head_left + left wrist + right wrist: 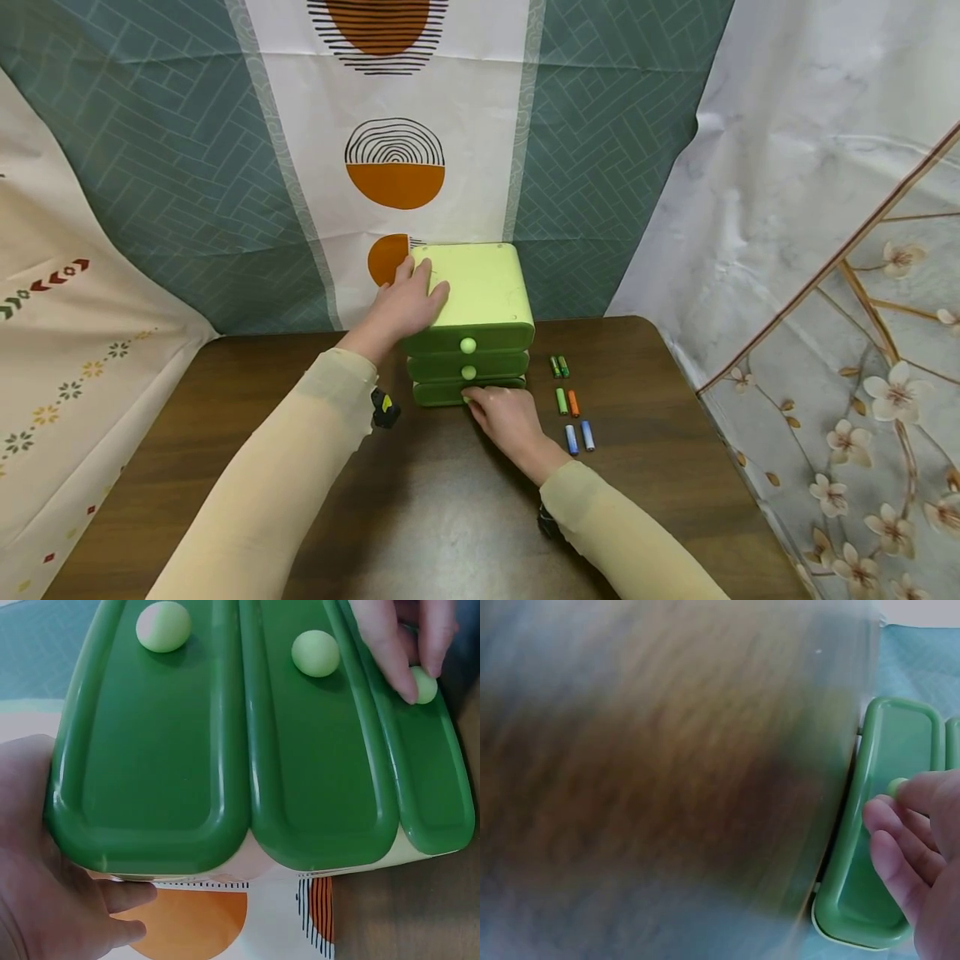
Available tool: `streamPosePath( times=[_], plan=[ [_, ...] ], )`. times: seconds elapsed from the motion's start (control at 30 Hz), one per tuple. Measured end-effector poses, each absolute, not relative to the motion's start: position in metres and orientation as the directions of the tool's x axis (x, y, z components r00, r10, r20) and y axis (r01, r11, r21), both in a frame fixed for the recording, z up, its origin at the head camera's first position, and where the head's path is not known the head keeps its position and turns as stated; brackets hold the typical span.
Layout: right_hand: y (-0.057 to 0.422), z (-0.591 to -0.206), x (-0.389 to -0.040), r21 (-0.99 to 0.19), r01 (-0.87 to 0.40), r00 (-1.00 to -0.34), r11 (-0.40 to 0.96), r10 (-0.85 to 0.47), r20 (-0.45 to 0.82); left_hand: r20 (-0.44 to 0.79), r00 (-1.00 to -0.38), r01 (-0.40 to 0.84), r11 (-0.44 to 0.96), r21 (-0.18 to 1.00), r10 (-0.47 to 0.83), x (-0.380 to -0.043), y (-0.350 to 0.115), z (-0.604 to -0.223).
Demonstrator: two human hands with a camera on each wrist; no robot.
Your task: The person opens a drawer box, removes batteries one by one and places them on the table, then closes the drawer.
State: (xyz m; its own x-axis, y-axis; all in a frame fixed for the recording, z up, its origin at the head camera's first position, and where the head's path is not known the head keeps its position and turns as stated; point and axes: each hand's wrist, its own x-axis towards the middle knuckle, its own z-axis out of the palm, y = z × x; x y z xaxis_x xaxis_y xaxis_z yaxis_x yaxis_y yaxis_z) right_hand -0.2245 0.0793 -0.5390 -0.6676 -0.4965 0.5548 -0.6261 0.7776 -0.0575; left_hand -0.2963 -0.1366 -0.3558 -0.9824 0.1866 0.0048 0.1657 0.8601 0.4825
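A small green drawer box (480,287) with three stacked drawers stands at the back of the table. On its top left edge rests my left hand (408,302), fingers spread over the corner. My right hand (510,419) is at the bottom drawer (435,394) and pinches its round knob (424,685) between thumb and fingers. The upper knob (468,344) and middle knob (468,372) are untouched. In the left wrist view all three drawer fronts look closed or nearly so; whether the bottom one stands slightly out I cannot tell.
Right of the box lie several small batteries in pairs: green ones (555,367), a light green one (562,401) beside an orange one (573,403), and blue ones (587,435). The brown table (450,533) is bounded by hanging cloths (622,167) behind and at both sides.
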Motion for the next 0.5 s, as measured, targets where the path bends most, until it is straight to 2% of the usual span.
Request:
streamPosePath(
  times=[0.5],
  plan=[
    [0.0779,-0.5376,-0.2256,-0.069,-0.617,-0.683,0.784,-0.490,0.542,-0.014,-0.980,0.170,0.870,0.462,0.199,-0.2949,-0.1376,-0.3493]
  ],
)
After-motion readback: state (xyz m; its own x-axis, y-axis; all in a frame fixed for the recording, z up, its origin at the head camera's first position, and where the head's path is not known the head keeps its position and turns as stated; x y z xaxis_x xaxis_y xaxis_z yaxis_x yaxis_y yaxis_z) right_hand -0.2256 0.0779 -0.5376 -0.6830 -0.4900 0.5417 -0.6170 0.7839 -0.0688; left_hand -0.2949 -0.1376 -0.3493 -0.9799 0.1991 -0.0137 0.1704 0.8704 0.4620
